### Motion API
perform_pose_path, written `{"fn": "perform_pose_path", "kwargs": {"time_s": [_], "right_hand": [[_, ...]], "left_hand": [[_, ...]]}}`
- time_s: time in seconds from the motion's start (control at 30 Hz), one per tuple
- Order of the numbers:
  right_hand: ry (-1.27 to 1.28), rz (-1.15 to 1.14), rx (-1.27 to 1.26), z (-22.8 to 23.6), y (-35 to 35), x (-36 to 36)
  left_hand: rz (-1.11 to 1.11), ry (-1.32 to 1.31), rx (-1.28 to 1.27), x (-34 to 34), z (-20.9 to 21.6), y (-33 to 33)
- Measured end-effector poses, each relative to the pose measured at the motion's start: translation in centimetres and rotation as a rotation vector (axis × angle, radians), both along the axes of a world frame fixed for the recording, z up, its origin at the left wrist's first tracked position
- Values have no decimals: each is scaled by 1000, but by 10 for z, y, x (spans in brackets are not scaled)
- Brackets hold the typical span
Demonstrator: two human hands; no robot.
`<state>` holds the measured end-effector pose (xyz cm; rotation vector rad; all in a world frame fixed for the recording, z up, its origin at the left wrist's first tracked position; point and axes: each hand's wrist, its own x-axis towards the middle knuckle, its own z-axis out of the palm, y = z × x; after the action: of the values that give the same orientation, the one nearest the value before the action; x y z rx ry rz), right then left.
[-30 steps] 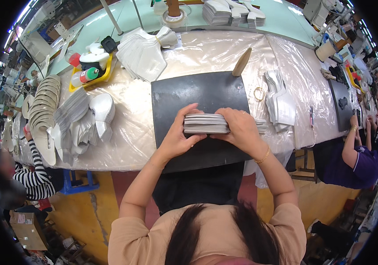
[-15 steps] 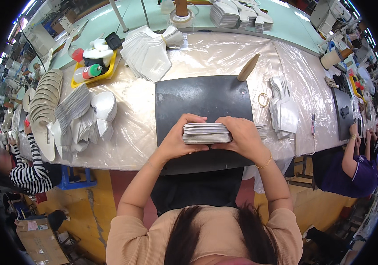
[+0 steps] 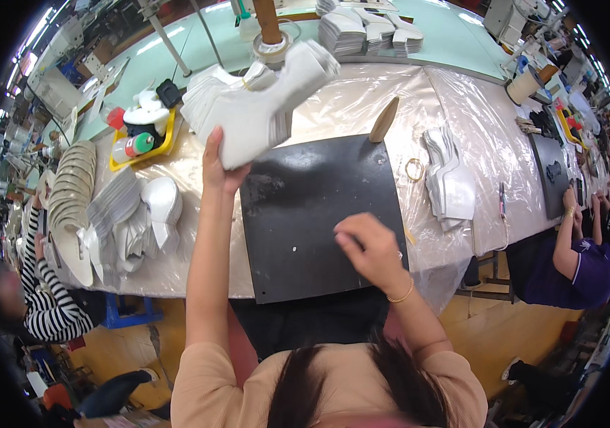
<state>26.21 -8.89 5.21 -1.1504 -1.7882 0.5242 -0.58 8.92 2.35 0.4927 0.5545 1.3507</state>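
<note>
My left hand [image 3: 225, 162] grips the near end of a thick stack of white cut pieces [image 3: 255, 118], shaped like shoe-upper parts. It holds the stack tilted over the far left corner of a black board [image 3: 298, 207]. Behind it lies another stack of white pieces [image 3: 209, 89] with a yellowish band around it. Above the board's right half, my right hand [image 3: 373, 246] is loosely curled, its thumb apart from the fingers, and holds nothing I can see. A small white scrap [image 3: 294, 249] lies on the board.
Left stand a yellow tray [image 3: 171, 135] with bottles, fanned white pieces [image 3: 116, 207] and beige curved pieces [image 3: 73, 189]. A wooden peg [image 3: 384, 120] rises at the board's far edge. Right lie a tape ring [image 3: 415, 170], white pieces [image 3: 450, 178] and a pen-like tool [image 3: 502, 200]. People sit on both sides.
Both hands held the stack upright over the board's near part. My left hand has carried it forward and left, tilting it; my right hand has let go and stays above the board.
</note>
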Motion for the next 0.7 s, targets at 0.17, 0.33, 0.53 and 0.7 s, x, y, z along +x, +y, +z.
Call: {"fn": "perform_pose_path", "kwargs": {"time_s": [0.17,0.33,0.53,0.7], "right_hand": [[-53,200,-122,-17,-25,-19],[-105,61,-118,-5,-32,9],[-223,-515,-34,-6,-18,121],[-307,-1016,-299,-28,5,231]], "left_hand": [[-200,166,-216,45,-4,81],[-359,519,-381,72,-36,132],[-344,1049,-278,64,-32,149],[-40,1902,58,67,-7,124]]}}
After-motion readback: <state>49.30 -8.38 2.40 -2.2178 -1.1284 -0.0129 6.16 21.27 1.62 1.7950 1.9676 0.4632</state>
